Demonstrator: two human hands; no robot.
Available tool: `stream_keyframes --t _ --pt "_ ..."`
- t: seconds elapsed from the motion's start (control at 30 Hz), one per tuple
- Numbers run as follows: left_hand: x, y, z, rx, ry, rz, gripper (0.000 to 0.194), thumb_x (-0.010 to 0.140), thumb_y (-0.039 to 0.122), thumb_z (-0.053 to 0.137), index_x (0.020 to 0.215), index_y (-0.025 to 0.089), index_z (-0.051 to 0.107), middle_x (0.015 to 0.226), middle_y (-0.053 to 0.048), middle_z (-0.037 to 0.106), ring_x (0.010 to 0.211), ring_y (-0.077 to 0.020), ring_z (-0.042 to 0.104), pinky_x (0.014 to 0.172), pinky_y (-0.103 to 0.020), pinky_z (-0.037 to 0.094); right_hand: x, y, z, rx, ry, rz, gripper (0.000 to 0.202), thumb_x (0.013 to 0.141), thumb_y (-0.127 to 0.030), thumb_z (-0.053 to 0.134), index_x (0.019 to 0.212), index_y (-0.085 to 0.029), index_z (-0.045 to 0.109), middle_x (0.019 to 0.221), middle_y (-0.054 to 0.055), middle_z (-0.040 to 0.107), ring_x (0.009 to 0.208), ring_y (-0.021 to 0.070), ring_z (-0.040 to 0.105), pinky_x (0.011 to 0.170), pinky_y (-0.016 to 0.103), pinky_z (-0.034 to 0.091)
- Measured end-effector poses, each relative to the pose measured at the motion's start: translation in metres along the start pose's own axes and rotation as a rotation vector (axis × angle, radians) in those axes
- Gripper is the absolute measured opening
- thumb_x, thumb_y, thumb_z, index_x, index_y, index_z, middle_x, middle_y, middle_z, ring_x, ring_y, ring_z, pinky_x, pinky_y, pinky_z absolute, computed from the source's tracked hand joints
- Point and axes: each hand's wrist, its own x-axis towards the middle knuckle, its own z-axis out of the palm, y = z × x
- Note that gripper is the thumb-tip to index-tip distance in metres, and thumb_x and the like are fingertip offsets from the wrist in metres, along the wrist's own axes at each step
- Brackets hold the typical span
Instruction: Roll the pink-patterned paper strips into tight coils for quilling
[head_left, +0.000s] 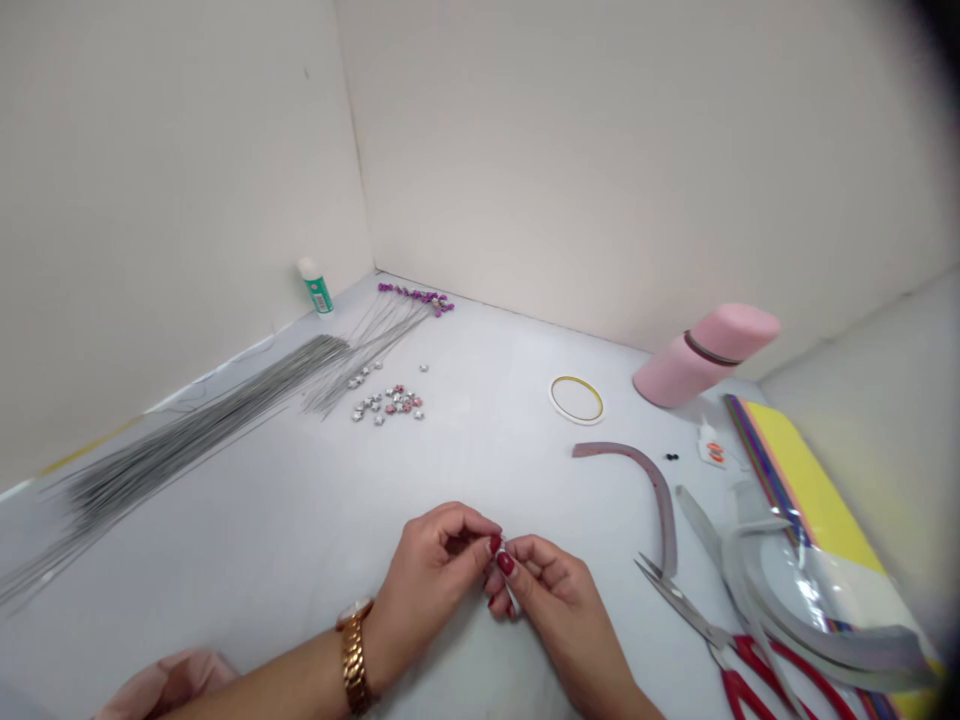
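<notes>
My left hand (442, 560), with a gold watch on its wrist, and my right hand (551, 595) meet fingertip to fingertip above the front of the table. Both pinch a small silvery-white paper strip (514, 602), mostly hidden by the fingers; its short tail hangs below the right fingertips. Beyond the hands lies a loose group of small silver and pink folded paper stars (390, 403). Right of the hands, a curved bundle of greyish-pink paper strips (652, 480) rests near red-handled scissors (720, 635), whose blades are spread.
Long thin wires (202, 430) lie along the left wall, with purple star-tipped wires (420, 297) and a glue stick (315, 287) behind. At right are a tape roll (576, 400), a pink bottle (701, 358), a small white glue bottle (711, 445) and coloured sheets (817, 470).
</notes>
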Motion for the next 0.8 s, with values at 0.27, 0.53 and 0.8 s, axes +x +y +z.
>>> stream_keyframes --t 0.27,0.53,0.8 --pt "-0.0017 0.0003 -0.0087 0.493 0.010 0.520 0.013 0.078 0.008 0.052 0.079 0.015 0.063 0.071 -0.005 0.065 0.068 -0.0133 0.059 0.065 -0.023 0.047 -0.0016 -0.0039 0.0018 0.088 -0.031 -0.045 0.019 0.081 -0.031 0.056 0.080 -0.013 0.061 0.061 0.002 0.060 0.055 0.0104 0.051 0.056 0.023 0.038" --pt "-0.0015 -0.0026 -0.0108 0.532 -0.064 0.526 0.016 0.080 0.008 0.050 0.083 0.017 0.063 0.079 -0.006 0.064 0.075 -0.0129 0.059 0.070 -0.023 0.047 -0.0017 0.0003 0.0008 0.106 0.030 -0.031 0.022 0.082 -0.033 0.054 0.081 -0.013 0.062 0.055 0.001 0.059 0.054 0.0105 0.049 0.055 0.022 0.036" --pt "-0.0006 0.0019 -0.0085 0.303 -0.071 0.290 0.015 0.079 0.009 0.049 0.084 0.016 0.062 0.086 -0.006 0.061 0.074 -0.0130 0.060 0.071 -0.024 0.048 0.0011 0.0025 0.0015 0.188 0.066 -0.050 0.018 0.080 -0.030 0.057 0.086 -0.013 0.063 0.058 0.002 0.061 0.055 0.0112 0.051 0.055 0.022 0.037"
